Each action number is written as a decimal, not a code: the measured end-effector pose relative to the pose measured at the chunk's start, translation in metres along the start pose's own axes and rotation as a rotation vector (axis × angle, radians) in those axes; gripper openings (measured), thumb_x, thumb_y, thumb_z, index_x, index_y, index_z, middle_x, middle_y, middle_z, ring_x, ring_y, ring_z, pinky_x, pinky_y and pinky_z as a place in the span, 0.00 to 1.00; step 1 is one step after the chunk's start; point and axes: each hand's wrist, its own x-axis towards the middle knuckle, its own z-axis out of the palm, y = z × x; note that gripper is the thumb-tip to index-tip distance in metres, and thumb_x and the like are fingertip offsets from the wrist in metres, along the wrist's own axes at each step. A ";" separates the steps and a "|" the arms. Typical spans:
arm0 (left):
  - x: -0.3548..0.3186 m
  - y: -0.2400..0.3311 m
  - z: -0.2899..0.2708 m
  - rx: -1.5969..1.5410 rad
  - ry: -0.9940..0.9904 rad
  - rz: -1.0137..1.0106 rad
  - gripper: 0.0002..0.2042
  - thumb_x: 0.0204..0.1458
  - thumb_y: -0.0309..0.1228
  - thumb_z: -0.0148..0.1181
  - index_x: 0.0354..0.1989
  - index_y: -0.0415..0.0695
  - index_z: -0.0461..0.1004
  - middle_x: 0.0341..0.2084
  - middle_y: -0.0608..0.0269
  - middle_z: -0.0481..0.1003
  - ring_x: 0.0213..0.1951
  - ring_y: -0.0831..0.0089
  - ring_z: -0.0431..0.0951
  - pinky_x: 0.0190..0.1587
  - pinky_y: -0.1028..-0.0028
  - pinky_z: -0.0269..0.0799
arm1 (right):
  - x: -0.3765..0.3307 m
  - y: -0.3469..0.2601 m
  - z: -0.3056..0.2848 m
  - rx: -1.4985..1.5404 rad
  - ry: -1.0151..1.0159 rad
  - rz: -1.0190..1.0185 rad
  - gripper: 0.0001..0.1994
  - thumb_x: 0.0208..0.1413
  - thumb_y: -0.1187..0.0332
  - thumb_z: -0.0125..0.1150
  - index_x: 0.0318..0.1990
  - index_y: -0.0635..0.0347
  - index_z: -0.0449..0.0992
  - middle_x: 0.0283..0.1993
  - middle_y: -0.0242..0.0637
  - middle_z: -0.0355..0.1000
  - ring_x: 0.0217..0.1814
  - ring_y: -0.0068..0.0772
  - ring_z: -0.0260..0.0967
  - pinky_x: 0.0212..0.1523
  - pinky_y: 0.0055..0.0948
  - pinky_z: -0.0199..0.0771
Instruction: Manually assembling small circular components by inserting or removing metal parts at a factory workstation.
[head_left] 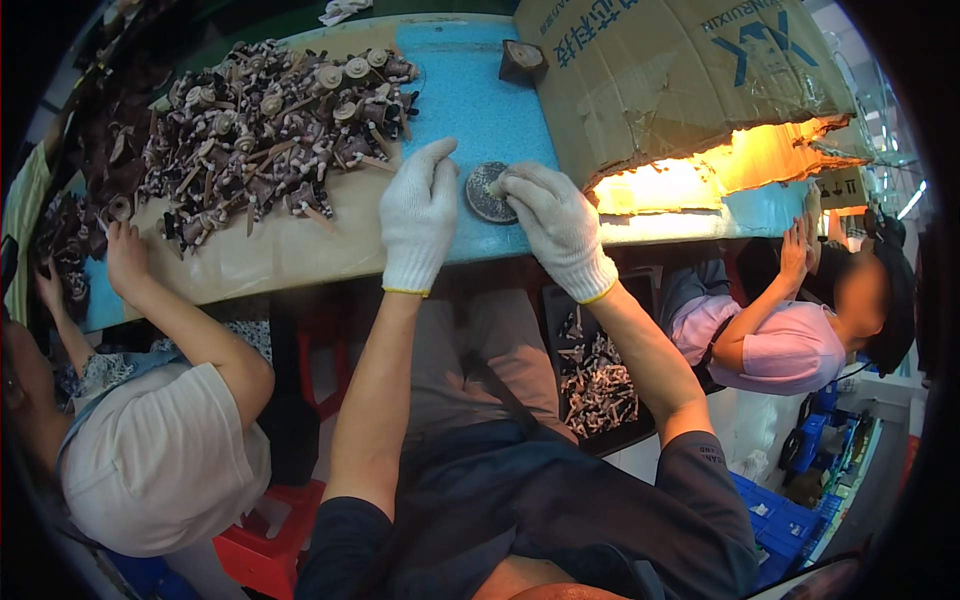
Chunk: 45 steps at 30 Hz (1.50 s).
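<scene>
A dark grey, speckled round disc (487, 208) lies on the light blue table surface between my hands. My right hand (558, 228), in a white knit glove, pinches its fingertips together over the disc's right half. A small pale bit shows at those fingertips, too small to name. My left hand (415, 225), gloved the same way, is left of the disc with its fingers stretched out, and I see nothing in it. Beside it, to the left, spreads a big heap of small brown and pinkish figurines (270, 130), some with round cream hat-like tops.
A torn cardboard box (650, 90), lit orange inside, stands right of my hands. A small brown block (522, 62) sits beside it. Below the table edge is a dark tray (620, 440) of small pieces. Co-workers sit left (160, 450) and right (780, 330), near a red stool (265, 550).
</scene>
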 end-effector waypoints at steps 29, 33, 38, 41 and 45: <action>-0.005 0.033 0.029 0.023 -0.316 -0.077 0.18 0.67 0.33 0.65 0.60 0.37 0.81 0.47 0.58 0.84 0.45 0.77 0.82 0.52 0.76 0.77 | -0.299 0.057 -0.140 -0.385 -0.407 1.034 0.19 0.64 0.56 0.59 0.54 0.57 0.81 0.53 0.51 0.80 0.57 0.55 0.78 0.59 0.49 0.77; -0.010 0.030 0.037 -0.006 -0.299 -0.056 0.18 0.67 0.32 0.65 0.61 0.36 0.80 0.49 0.60 0.83 0.46 0.78 0.81 0.53 0.77 0.76 | -0.339 0.054 -0.140 -0.182 -0.406 1.252 0.19 0.62 0.57 0.59 0.53 0.59 0.83 0.50 0.53 0.82 0.55 0.56 0.80 0.60 0.48 0.77; -0.009 0.026 0.037 0.059 -0.276 -0.006 0.18 0.68 0.32 0.65 0.61 0.36 0.80 0.50 0.60 0.83 0.47 0.78 0.81 0.54 0.77 0.76 | -0.327 0.060 -0.071 -0.131 -0.364 1.138 0.21 0.61 0.53 0.64 0.49 0.63 0.81 0.47 0.56 0.81 0.53 0.59 0.79 0.57 0.50 0.77; -0.007 0.024 0.037 0.085 -0.277 0.011 0.18 0.68 0.32 0.65 0.61 0.37 0.80 0.50 0.59 0.83 0.47 0.78 0.81 0.54 0.76 0.76 | -0.324 0.068 -0.025 -0.352 -0.629 1.105 0.30 0.52 0.49 0.75 0.55 0.61 0.77 0.54 0.55 0.79 0.59 0.60 0.76 0.60 0.50 0.76; -0.009 0.023 0.034 0.075 -0.268 0.032 0.19 0.67 0.32 0.65 0.63 0.36 0.78 0.51 0.59 0.83 0.48 0.77 0.81 0.55 0.76 0.76 | -0.320 0.057 -0.003 -0.384 -0.646 1.072 0.36 0.49 0.53 0.79 0.63 0.58 0.70 0.55 0.53 0.79 0.61 0.58 0.76 0.61 0.49 0.75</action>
